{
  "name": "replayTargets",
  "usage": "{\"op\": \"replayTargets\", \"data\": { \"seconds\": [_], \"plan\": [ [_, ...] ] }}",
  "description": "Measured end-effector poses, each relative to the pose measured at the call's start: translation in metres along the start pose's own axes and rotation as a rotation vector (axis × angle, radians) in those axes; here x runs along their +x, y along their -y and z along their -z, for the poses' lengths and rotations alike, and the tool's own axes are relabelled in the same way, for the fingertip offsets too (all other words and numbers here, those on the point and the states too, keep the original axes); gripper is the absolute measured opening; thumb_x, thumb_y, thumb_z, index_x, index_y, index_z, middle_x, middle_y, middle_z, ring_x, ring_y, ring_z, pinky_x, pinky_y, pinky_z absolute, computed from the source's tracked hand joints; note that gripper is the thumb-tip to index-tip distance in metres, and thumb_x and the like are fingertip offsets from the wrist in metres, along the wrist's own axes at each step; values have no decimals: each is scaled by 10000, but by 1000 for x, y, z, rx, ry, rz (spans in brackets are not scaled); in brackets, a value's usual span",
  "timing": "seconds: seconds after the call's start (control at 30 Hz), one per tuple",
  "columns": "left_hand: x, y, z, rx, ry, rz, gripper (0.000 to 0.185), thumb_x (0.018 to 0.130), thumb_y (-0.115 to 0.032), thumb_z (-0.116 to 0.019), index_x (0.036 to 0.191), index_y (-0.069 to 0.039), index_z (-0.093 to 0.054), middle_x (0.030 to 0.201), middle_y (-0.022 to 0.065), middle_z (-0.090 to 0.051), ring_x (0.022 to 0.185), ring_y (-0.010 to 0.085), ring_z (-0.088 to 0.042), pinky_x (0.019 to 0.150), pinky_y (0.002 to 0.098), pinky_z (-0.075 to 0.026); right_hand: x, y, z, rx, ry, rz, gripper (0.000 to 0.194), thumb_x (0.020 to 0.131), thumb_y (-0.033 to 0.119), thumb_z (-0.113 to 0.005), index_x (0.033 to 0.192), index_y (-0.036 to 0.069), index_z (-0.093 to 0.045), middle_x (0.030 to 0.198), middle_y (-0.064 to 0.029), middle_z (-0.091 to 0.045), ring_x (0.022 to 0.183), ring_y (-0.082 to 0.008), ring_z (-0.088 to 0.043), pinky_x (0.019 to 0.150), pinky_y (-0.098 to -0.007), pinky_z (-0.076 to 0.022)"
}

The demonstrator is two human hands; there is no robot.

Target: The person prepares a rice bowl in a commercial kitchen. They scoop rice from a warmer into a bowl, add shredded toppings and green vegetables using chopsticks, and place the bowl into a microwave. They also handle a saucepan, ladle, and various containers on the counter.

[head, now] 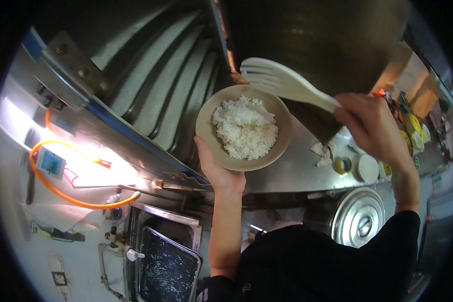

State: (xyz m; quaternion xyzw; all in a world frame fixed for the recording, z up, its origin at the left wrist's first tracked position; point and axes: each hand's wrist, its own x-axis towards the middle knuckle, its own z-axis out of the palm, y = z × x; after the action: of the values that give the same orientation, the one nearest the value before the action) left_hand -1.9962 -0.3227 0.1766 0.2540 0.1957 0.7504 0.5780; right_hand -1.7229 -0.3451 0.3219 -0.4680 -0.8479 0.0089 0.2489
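My left hand [221, 170] holds a beige bowl [283, 139] from below, with the thumb at its left rim. Inside the bowl lies a mound of cooked white rice [245, 128]. My right hand [370, 124] grips the handle of a pale slotted rice spoon [287, 81]. The slotted head is above the bowl's upper rim, and whether the two touch cannot be told. Both hands are over a steel surface, beside a cabinet with its door open.
Metal trays [173, 109] are stacked in the steel cabinet at left. Tape [342, 165], a round white lid [368, 168] and a cloth [323, 153] lie on the steel counter [283, 173]. Nearer me are a lidded steel pot [358, 219], a wet tray [166, 268] and an orange hose [71, 202].
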Motion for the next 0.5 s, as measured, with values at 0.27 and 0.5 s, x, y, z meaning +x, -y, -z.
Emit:
{"op": "replayTargets", "data": {
  "seconds": [0.27, 0.5],
  "plan": [
    [-58, 30, 36, 28, 6, 287, 693, 1059, -580, -374, 1526, -69, -388, 1550, 100, -427, 1419, 286, -426, 1163, 451, -365, -76, 77, -16, 8, 100, -193, 127, 857, 3, -691, 984, -10, -683, 746, -167, -626, 695, -363, -637, 614, -401, -494],
    [-93, 44, 71, 56, 160, 546, 690, 1077, -562, -343, 1521, -35, -375, 1519, 114, -460, 1384, 287, -466, 1155, 428, -379, -104, 87, -58, -306, 257, -153, 191, 794, 58, -619, 980, 26, -649, 858, -166, -667, 771, -372, -679, 643, -470, -544]
  ]
}}
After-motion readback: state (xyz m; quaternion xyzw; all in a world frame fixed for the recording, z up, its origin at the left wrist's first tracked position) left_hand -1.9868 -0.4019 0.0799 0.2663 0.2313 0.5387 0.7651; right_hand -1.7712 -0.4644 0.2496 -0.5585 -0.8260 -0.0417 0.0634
